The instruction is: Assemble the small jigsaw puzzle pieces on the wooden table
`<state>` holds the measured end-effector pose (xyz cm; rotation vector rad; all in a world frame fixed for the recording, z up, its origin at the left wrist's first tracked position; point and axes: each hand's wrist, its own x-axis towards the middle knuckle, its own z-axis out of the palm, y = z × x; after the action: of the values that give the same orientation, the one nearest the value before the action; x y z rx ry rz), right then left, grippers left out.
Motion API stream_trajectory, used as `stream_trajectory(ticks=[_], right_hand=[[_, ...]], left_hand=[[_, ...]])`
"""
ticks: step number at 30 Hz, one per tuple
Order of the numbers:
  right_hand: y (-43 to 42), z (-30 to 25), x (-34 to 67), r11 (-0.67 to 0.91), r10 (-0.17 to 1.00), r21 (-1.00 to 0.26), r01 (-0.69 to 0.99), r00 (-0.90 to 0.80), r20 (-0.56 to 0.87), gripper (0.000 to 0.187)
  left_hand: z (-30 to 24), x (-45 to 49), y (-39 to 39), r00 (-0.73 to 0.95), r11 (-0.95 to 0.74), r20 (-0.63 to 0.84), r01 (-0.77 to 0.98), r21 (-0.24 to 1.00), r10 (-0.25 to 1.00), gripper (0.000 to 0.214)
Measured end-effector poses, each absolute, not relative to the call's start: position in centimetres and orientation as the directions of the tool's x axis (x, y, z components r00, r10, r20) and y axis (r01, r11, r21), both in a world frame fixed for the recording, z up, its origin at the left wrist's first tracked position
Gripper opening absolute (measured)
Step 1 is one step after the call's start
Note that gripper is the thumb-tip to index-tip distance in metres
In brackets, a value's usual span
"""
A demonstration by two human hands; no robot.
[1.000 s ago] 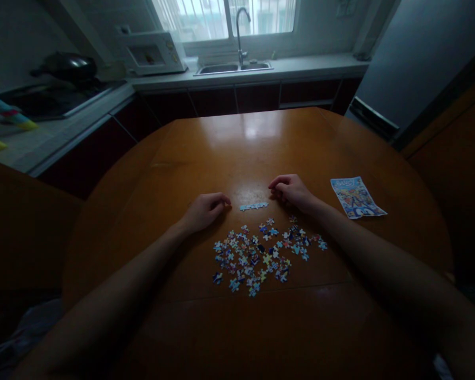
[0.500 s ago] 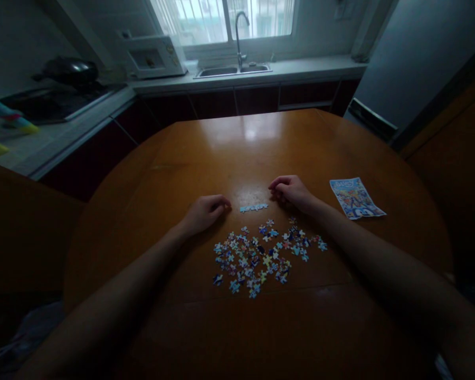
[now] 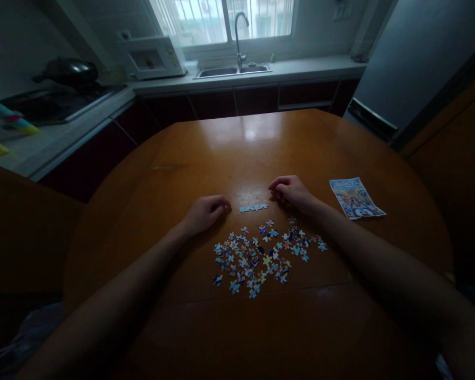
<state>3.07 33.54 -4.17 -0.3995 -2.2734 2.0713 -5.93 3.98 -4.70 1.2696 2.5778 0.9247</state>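
Note:
A short joined strip of pale blue jigsaw pieces (image 3: 254, 208) lies on the wooden table between my two hands. My left hand (image 3: 207, 214) rests just left of the strip, fingers loosely bent and slightly apart, holding nothing that I can see. To the right and a little farther off, my right hand (image 3: 291, 192) lies on its side, with loosely curled fingers apart from the strip and no piece visible in them. Nearer to me spreads a heap of loose, multicoloured jigsaw pieces (image 3: 243, 262), some overlapping. A few scattered ones lie close to my right wrist.
A colourful printed sheet or packet (image 3: 356, 198) lies right of my right hand on the wooden table (image 3: 237, 150). Beyond the table's far edge are a sink (image 3: 217, 72) with a tap, a microwave (image 3: 152, 57), and a dark pan (image 3: 71, 71) on the stove.

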Motion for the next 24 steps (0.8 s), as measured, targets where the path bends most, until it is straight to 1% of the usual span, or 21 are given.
stream_trajectory(ticks=[8, 15, 24], right_hand=[[33.56, -4.09, 3.07, 0.076, 0.212, -0.983, 0.167, -0.966, -0.148, 0.019], [33.30, -3.48, 3.29, 0.077, 0.219, -0.978, 0.194, -0.960, -0.173, 0.022], [33.40, -3.82, 3.19, 0.069, 0.218, -0.982, 0.177, -0.963, -0.158, 0.019]], left_hand=[[-4.78, -6.04, 3.97, -0.642, 0.461, 0.137, 0.667, 0.585, 0.755, 0.024], [-4.89, -6.08, 3.96, -0.635, 0.455, 0.145, 0.676, 0.580, 0.759, 0.024], [-4.91, -6.07, 3.85, -0.633, 0.448, 0.142, 0.671, 0.591, 0.761, 0.024]])
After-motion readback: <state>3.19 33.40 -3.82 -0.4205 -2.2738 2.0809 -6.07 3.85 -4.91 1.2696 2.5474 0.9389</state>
